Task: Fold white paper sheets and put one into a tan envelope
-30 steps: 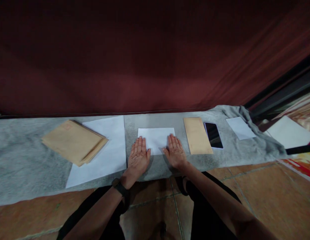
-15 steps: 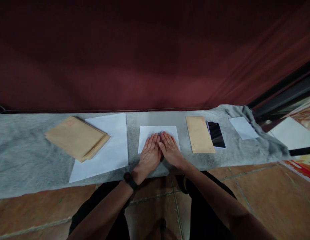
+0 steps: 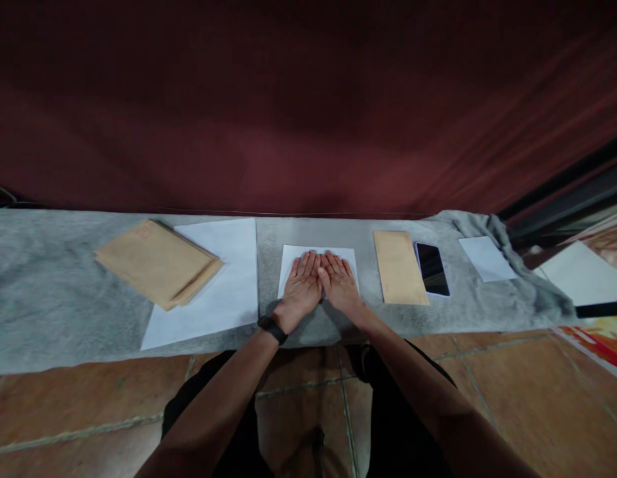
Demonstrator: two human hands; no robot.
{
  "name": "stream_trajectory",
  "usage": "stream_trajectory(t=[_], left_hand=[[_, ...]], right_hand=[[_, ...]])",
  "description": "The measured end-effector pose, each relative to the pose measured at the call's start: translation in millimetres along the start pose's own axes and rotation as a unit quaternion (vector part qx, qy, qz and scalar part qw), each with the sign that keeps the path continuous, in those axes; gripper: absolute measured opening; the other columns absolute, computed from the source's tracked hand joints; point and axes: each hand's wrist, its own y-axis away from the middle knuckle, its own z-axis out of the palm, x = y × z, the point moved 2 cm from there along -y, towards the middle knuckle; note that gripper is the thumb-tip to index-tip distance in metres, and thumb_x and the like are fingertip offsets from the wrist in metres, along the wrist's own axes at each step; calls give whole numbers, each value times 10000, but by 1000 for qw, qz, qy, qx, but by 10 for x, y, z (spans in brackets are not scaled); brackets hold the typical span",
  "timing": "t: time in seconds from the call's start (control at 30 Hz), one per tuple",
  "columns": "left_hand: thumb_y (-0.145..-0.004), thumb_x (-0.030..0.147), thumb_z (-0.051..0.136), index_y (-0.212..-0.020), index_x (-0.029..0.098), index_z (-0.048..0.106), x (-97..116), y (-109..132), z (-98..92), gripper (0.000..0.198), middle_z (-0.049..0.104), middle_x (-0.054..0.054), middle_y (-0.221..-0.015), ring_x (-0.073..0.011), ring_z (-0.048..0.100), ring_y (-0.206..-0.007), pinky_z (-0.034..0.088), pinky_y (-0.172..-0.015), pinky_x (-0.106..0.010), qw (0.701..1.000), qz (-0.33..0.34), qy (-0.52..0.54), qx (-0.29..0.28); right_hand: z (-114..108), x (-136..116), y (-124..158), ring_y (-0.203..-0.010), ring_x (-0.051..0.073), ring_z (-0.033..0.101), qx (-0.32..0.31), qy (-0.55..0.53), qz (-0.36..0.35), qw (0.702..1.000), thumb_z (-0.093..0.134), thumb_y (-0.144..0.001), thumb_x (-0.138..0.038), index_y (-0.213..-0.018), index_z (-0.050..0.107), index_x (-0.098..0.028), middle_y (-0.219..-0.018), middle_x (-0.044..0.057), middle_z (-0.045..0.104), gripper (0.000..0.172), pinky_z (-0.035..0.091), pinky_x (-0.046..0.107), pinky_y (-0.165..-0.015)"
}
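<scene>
A folded white sheet point(image 3: 291, 260) lies on the grey cloth point(image 3: 49, 292) in front of me. My left hand point(image 3: 301, 289) rests flat on it with fingers stretched out, a black band on the wrist. Right beside it my right hand point(image 3: 339, 284) also lies flat on the sheet, fingers extended. The two hands touch side by side at the sheet's middle and hold nothing.
A stack of brown envelopes point(image 3: 159, 263) lies on large white paper point(image 3: 218, 292) at the left. To the right lie one brown envelope point(image 3: 400, 267), a dark phone point(image 3: 432, 268) and a small white sheet point(image 3: 486, 257). More white paper point(image 3: 582, 272) sits far right; tiled floor below.
My hands slid from the folded sheet's lower corners inward and then up, and now lie together on its middle. The view shifted slightly.
</scene>
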Motion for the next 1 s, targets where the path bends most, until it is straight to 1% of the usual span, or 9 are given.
stream_trajectory(t=[0.1,0.2,0.4,0.63,0.73,0.87,1.0], left_hand=[[-1033,238,260,-1576,35,370,-32,-41,-36,590,320,-173,-1682,-267,207,-1595,194,-1304,-500,1000,-10,0,3],[-1028,248,278,-1579,34,364,-95,-65,-59,598,314,-172,-1685,-268,214,-1593,185,-1304,-482,1000,-30,-4,6],[-1026,276,296,-1586,39,353,-231,-64,-75,611,336,-172,-1672,-261,252,-1583,187,-1302,-470,997,-65,-1,33],[-1020,277,301,-1581,12,362,-333,-34,-58,624,313,-188,-1674,-292,243,-1584,232,-1289,-489,994,-100,-6,52],[-1019,291,306,-1571,-7,370,-369,-6,-68,631,326,-209,-1664,-299,260,-1578,249,-1283,-494,992,-109,-10,61],[-1014,316,327,-1571,1,376,-419,42,-85,642,356,-215,-1649,-302,281,-1571,265,-1276,-503,990,-126,-10,67],[-1003,327,351,-1569,1,382,-475,77,-105,654,374,-227,-1636,-324,310,-1557,267,-1271,-536,987,-146,-8,74]], right_hand=[[13,20,-15,-1566,259,304,5,13,-9,1000,209,-1108,-372,-1580,429,-127,-1666,125,365,575,211,509,-1284],[25,49,-24,-1564,277,307,16,26,-13,999,233,-1107,-385,-1586,415,-115,-1665,138,361,579,224,523,-1275],[50,134,-17,-1543,314,343,58,40,12,997,295,-1097,-432,-1603,372,-95,-1654,189,365,613,252,558,-1255],[60,256,10,-1539,345,337,87,42,37,995,285,-1094,-474,-1587,346,6,-1638,252,365,691,259,558,-1247],[66,309,31,-1529,360,353,100,37,43,993,267,-1090,-506,-1585,338,20,-1632,281,355,726,273,587,-1231],[78,365,81,-1526,380,352,104,47,55,992,248,-1085,-534,-1578,324,55,-1620,309,355,772,277,608,-1220],[59,415,133,-1509,391,380,118,63,64,989,232,-1086,-539,-1570,360,39,-1604,304,392,765,306,611,-1203]])
